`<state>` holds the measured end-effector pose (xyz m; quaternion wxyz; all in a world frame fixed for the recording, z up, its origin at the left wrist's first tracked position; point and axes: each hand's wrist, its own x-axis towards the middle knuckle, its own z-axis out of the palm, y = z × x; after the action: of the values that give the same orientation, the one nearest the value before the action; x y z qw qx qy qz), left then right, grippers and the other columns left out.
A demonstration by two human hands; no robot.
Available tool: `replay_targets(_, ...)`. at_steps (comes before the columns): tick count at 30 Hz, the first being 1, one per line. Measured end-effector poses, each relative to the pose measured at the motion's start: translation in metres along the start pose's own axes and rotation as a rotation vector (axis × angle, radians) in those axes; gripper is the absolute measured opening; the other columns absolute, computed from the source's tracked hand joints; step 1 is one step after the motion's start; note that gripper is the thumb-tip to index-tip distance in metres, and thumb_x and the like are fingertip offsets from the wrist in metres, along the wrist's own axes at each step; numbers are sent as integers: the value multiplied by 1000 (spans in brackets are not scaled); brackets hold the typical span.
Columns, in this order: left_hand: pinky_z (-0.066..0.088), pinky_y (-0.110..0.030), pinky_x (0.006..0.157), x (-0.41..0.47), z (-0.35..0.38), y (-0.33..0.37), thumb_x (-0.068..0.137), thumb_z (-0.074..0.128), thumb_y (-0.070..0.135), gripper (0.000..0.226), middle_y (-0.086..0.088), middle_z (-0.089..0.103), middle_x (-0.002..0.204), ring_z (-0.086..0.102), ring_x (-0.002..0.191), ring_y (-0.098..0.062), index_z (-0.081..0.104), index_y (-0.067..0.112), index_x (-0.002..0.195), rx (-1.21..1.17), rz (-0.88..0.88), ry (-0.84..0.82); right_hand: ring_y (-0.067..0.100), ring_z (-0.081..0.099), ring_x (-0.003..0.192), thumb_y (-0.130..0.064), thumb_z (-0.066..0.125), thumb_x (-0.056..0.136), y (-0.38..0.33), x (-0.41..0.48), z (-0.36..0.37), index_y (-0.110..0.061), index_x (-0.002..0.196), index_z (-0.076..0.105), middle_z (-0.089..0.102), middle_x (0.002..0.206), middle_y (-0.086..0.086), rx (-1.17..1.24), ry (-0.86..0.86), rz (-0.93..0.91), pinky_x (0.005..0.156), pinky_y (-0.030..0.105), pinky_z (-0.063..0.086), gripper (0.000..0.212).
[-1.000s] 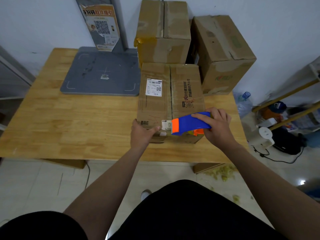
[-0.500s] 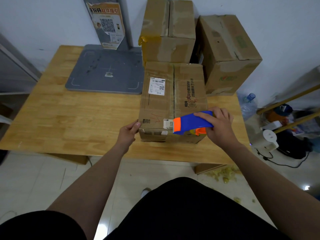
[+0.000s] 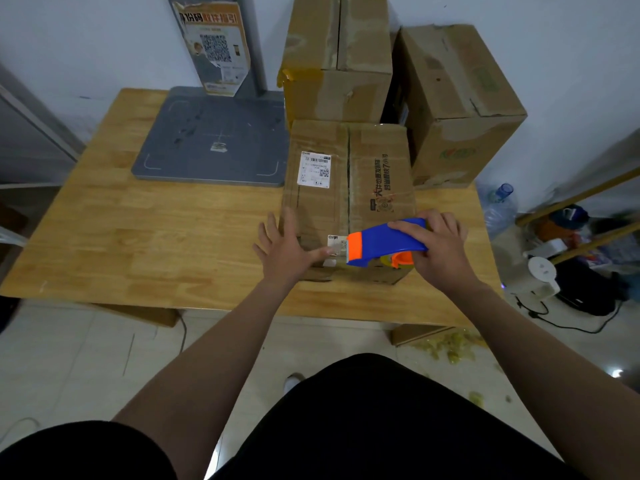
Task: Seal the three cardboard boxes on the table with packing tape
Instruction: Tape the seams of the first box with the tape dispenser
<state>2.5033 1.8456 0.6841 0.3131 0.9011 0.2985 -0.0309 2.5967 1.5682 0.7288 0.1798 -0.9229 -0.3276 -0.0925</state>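
Note:
Three cardboard boxes stand on the wooden table point(image 3: 145, 237). The nearest box point(image 3: 349, 188), with a white shipping label and a centre seam, lies close to the table's front edge. My right hand point(image 3: 438, 251) grips a blue and orange tape dispenser point(image 3: 384, 242) at the box's near top edge, over the seam. My left hand point(image 3: 287, 249) lies flat with fingers spread on the box's near left corner, thumb toward the dispenser. A second box point(image 3: 337, 60) stands behind, and a third box point(image 3: 457, 98) at the back right.
A grey flat scale platform point(image 3: 214, 140) with an upright post and a QR poster point(image 3: 216, 46) sits at the table's back left. Right of the table are a water bottle point(image 3: 498, 202), a rack, a white device and cables on the floor. Scraps litter the floor.
My left hand has moved from the box's near left side up onto its top corner and spread flat. The dispenser stays at the near edge of the seam.

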Motion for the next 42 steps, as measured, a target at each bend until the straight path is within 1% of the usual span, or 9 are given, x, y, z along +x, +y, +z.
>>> replay_targets(4,7,-69,120,3,10,8,62,73,83,134,-12,-12,170,-8,156,-36,4,28,163,39,-20,-13,31,45,103,-24,50,89,-1,-1,0,-42,134,59,52,114,5,-27,-3,-21,85,37,23,49)
replay_targets(10,25,-63,120,8,8,4,59,81,76,137,-14,-1,170,7,156,-37,7,28,163,-1,-20,-9,32,48,106,-12,62,87,-1,-1,0,-42,136,58,50,116,5,17,-16,-32,90,44,28,57)
replay_targets(14,30,-61,117,9,9,2,59,82,75,135,-13,0,169,8,155,-36,6,33,163,-15,3,-6,28,50,116,-13,66,90,6,1,-7,-49,144,45,49,122,4,60,-109,-43,103,49,25,68)
replay_targets(19,32,-64,114,11,9,0,59,82,75,133,-12,1,168,11,153,-36,2,43,161,-9,-1,-17,19,49,114,-21,64,90,17,-1,-23,-52,147,36,48,119,-1,-6,-194,-102,106,50,25,71)
replay_targets(27,34,-65,112,12,6,-3,57,82,76,135,-10,2,169,14,152,-38,-4,50,158,-19,-1,-28,29,56,100,-9,75,82,61,-14,-37,-38,142,51,51,117,5,65,-117,-152,81,49,51,71)
replay_targets(33,28,-58,119,9,3,2,64,89,61,130,-10,3,168,11,153,-36,4,44,161,-122,17,-42,30,52,99,-5,76,83,90,-29,-39,-33,142,55,51,115,8,-14,-39,-152,84,45,43,69)
replay_targets(38,43,-49,114,8,-8,-16,69,94,35,116,3,39,157,43,141,-18,22,36,160,-440,108,-60,27,51,102,-15,66,91,72,-31,-26,-43,141,52,50,115,2,-58,-32,-31,88,46,33,59)
replay_targets(41,48,-36,107,-3,-11,-34,81,87,24,105,8,56,145,56,127,-10,21,26,163,-581,-13,-70,24,50,105,-15,66,90,69,-35,-25,-44,138,54,48,115,-1,-56,-26,25,92,46,29,58)
replay_targets(42,51,-32,103,-6,-10,-38,86,82,23,91,12,64,135,61,120,-7,31,24,160,-599,-38,-57,23,49,106,-11,69,87,68,-36,-24,-44,138,54,47,115,-1,-51,-32,45,92,45,28,63)
